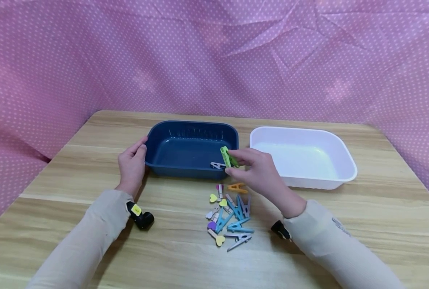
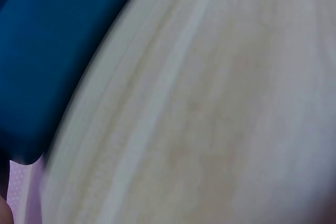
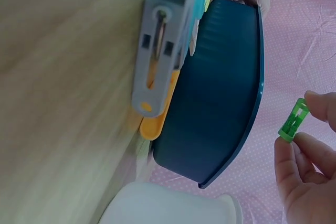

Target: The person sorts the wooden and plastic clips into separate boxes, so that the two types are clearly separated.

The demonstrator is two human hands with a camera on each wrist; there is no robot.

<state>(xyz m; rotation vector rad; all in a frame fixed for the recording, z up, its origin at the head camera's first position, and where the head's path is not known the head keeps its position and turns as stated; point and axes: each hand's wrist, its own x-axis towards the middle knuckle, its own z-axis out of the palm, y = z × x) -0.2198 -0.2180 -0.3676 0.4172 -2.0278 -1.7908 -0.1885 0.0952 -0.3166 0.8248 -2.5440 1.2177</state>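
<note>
The green clip (image 1: 224, 155) is in the air at the near right corner of the blue basin (image 1: 185, 172), pinched between thumb and fingertips of the right hand (image 1: 259, 166), seemingly to leave its length uncovered; a grey clip (image 1: 217, 165) lies, apparently, inside that corner; the left hand (image 1: 132, 166), well apart, touches the basin's left end, perhaps to steady it, though I cannot tell whether its fingers curl round; loose clips (image 1: 240, 230) lie nearside of the basin; the white basin (image 1: 312, 184) stands just right of it, leaving a narrow gap; the widest room seems nearside left of it.
</note>
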